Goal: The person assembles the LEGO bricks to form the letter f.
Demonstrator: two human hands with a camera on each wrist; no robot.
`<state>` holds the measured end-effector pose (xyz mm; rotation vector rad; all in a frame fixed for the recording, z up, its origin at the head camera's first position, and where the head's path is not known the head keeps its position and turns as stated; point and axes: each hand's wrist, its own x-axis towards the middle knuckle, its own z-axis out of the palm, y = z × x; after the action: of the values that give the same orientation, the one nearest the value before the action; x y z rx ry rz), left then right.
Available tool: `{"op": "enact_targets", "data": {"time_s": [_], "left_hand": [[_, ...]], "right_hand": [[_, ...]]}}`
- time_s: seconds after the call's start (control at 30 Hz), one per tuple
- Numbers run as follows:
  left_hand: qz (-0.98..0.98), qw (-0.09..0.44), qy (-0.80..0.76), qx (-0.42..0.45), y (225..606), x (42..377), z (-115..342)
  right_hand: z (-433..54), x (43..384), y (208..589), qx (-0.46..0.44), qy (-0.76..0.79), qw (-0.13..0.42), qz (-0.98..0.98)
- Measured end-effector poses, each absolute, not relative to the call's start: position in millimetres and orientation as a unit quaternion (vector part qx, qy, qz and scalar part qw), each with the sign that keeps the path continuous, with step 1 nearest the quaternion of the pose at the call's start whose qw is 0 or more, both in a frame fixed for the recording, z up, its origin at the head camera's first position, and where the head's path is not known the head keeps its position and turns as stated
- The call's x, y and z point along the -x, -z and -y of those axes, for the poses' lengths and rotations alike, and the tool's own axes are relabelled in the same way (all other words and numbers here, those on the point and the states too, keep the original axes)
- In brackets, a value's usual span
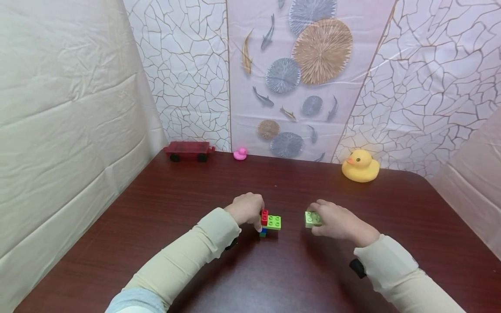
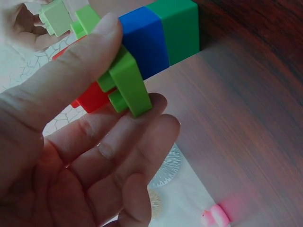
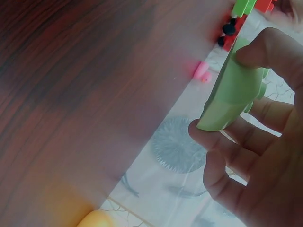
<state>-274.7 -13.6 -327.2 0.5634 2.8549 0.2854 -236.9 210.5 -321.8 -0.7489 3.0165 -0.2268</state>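
Note:
My left hand (image 1: 247, 209) grips a small stack of toy building bricks near the middle of the table. A red brick (image 1: 264, 217) sits on top of a lime-green flat brick (image 1: 274, 222), which juts out to the right. Below these, in the left wrist view, come a blue brick (image 2: 144, 41) and a dark green brick (image 2: 180, 30), the latter at the stack's bottom. Across a gap to the right, my right hand (image 1: 338, 221) pinches a pale green brick (image 3: 232, 94) between thumb and fingers. Its underside curves and its studs face the palm.
Along the back of the brown table (image 1: 195, 187) stand a red toy wagon (image 1: 188, 148) at left, a small pink duck (image 1: 240, 154), and a larger yellow duck (image 1: 360, 166) at right. A patterned cloth (image 1: 188, 78) hangs behind the table.

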Motion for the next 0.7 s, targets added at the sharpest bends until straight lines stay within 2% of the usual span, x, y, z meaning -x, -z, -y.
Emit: {"op": "enact_targets", "data": {"time_s": [0.53, 0.7], "left_hand": [[-0.971, 0.107, -0.099, -0.191, 326.8, 274.3, 13.9], [-0.970, 0.106, -0.099, -0.193, 326.2, 273.5, 14.2]], "right_hand": [[-189.3, 232.1, 326.7, 0.271, 0.061, -0.006, -0.961], [-181.3, 230.5, 329.2, 0.292, 0.055, -0.033, -0.954]]}}
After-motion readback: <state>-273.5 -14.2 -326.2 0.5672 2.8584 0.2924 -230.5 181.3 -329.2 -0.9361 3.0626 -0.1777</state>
